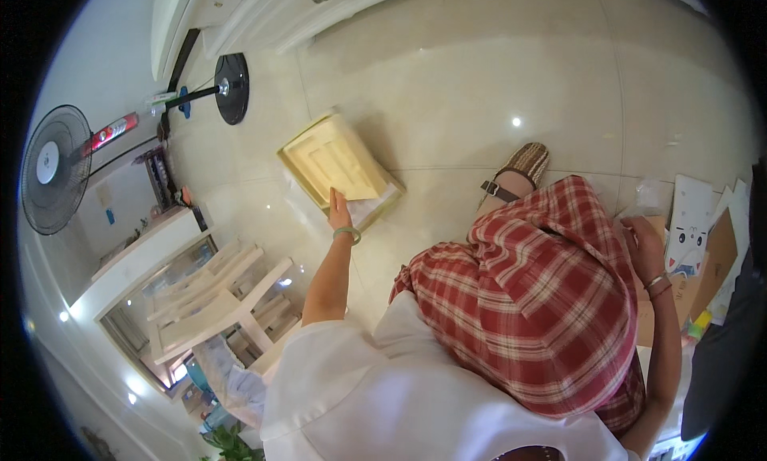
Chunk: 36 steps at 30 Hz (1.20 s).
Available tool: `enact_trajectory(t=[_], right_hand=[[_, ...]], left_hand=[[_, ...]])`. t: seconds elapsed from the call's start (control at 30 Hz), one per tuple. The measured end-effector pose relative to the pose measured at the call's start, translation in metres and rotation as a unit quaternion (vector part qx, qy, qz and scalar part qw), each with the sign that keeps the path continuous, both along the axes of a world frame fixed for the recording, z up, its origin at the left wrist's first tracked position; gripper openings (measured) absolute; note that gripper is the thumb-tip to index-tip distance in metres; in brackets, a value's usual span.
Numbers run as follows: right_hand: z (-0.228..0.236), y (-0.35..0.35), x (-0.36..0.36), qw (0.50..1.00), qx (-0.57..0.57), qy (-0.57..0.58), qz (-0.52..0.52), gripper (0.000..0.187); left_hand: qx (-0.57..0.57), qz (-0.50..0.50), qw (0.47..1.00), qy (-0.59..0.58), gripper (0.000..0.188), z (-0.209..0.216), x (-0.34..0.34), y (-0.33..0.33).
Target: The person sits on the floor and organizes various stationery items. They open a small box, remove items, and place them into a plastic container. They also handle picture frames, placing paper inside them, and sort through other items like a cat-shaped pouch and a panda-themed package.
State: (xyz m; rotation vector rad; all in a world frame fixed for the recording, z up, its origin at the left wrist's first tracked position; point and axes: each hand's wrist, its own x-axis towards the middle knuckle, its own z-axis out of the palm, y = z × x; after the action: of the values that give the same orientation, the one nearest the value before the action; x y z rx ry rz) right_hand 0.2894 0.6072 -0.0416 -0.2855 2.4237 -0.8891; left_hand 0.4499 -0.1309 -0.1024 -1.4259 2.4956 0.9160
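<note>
A pale yellow box (331, 159) with a recessed panel stands tilted on the tiled floor, ahead and a little left of me. Its rim is a darker yellow-green, and something white and thin (302, 196) lies beside it. My left hand (340, 213), with a green bangle at the wrist, is closed on the near edge of the box; part of the fingers is hidden behind it. On the far right, my right hand (645, 249) hangs beside my knee, next to brown cardboard (675, 297). Its fingers are partly hidden, so what they hold, if anything, does not show.
A stand fan (57, 169) with a round black base (232, 89) is at the upper left. White chairs (204, 317) stand at the lower left. White furniture (264, 13) edges the far side. A white card with a cartoon face (689, 221) leans by the cardboard.
</note>
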Motion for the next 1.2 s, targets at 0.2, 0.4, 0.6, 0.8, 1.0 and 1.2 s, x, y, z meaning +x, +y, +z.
enact_trajectory(t=[0.2, 0.4, 0.6, 0.8, 1.0, 1.2], right_hand=[[0.021, -0.014, -0.021, 0.996, -0.024, -0.053, -0.064, 0.017], [0.038, -0.02, -0.049, 0.929, -0.205, -0.083, -0.295, 0.041], [0.053, -0.02, -0.052, 0.905, -0.177, -0.157, -0.354, 0.064], [0.009, -0.002, -0.014, 0.932, -0.034, 0.12, -0.34, 0.06], [-0.013, 0.016, 0.005, 0.855, -0.124, -0.179, -0.471, 0.051], [0.019, 0.029, 0.001, 0.819, -0.223, -0.287, -0.444, 0.056]], left_hand=[[-0.117, -0.34, 0.932, -0.037, 0.049, 0.022, -0.18, 0.205], [0.147, -0.34, 0.926, 0.073, 0.056, 0.02, -0.283, 0.371], [0.174, -0.517, 0.804, 0.237, 0.071, 0.054, -0.29, 0.462], [0.349, -0.347, 0.851, 0.186, 0.087, 0.06, -0.28, 0.495], [0.302, -0.323, 0.863, 0.245, 0.082, 0.043, -0.27, 0.494], [0.316, -0.317, 0.871, 0.201, 0.069, 0.049, -0.275, 0.485]])
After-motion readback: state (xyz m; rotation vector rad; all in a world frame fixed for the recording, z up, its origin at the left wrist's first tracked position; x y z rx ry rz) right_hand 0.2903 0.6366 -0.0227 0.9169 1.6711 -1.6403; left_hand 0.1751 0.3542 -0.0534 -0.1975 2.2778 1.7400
